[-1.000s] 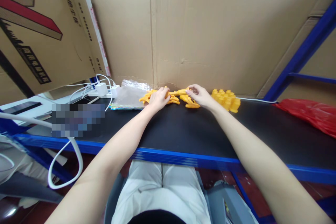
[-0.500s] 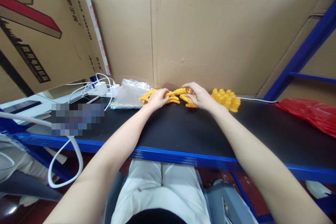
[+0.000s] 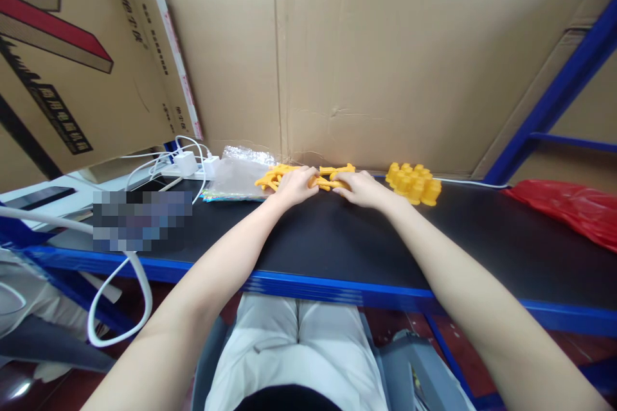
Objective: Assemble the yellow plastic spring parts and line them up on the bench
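Note:
My left hand (image 3: 296, 186) is closed at the right side of a loose pile of yellow plastic pieces (image 3: 267, 178), its fingertips on one of them. My right hand (image 3: 362, 190) pinches a slim yellow plastic piece (image 3: 341, 184) low over the black shelf top. The two hands almost meet, and the yellow parts between them overlap, so I cannot tell whether they are joined. Just behind the fingers lies another long yellow piece (image 3: 343, 169). Right of my right hand, several knobbly yellow pieces (image 3: 413, 183) stand upright in a tight group.
Clear plastic packaging (image 3: 238, 173) lies left of the pile, near a white power strip with chargers (image 3: 186, 162) and cables. A cardboard sheet (image 3: 385, 64) walls off the back. At the right lies a red plastic bag (image 3: 569, 205). The shelf has a blue front edge (image 3: 337, 288).
My right hand has come down and closed on a yellow piece near my left hand. A long yellow piece that was by its fingers now lies behind both hands.

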A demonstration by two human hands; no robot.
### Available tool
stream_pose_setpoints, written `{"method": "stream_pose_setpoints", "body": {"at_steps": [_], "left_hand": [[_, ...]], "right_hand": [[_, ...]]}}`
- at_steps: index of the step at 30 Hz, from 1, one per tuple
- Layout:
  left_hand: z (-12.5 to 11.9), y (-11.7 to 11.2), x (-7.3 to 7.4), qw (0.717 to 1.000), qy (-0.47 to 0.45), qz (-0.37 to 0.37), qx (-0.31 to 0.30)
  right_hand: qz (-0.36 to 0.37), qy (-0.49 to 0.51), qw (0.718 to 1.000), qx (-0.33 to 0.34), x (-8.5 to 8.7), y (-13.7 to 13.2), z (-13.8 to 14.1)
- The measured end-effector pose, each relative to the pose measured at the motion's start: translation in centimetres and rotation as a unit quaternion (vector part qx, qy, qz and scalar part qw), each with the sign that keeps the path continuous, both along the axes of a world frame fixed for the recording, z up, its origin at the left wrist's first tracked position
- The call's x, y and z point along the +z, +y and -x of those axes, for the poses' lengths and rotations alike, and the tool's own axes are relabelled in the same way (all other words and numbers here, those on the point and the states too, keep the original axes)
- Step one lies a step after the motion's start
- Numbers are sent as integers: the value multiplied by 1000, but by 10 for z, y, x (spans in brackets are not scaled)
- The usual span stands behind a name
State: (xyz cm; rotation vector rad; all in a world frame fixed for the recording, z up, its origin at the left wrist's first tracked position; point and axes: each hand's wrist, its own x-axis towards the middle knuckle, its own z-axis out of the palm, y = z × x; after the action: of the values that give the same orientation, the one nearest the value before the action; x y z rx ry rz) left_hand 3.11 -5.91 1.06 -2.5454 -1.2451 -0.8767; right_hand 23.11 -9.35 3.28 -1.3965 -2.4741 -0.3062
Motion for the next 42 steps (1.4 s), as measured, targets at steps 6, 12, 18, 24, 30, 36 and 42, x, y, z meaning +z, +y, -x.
{"method": "stream_pose_setpoints", "body": {"at_steps": [6,12,18,24,30,36,42], "left_hand": [[-5,-1,2,1000,-11,22,15],[-2,-1,4,999,-21,38,25],[4,2,4,998,-20,35,49],[2,5,2,997,-19,28,65],[15,18,1,988,-51,27,145],[26,26,-7,984,-59,40,160],[23,28,-14,992,-4,38,118]], "right_hand": [[-34,-21,999,-21,3,-3,3],[-55,-1,998,3,4,-3,1],[-18,14,1000,-9,-3,1,4],[-20,12,1000,10,0,-3,8],[-48,2,999,3,3,-3,-1],[-45,18,999,-21,1,3,-9],[-60,20,996,-67,9,0,-15]]}}
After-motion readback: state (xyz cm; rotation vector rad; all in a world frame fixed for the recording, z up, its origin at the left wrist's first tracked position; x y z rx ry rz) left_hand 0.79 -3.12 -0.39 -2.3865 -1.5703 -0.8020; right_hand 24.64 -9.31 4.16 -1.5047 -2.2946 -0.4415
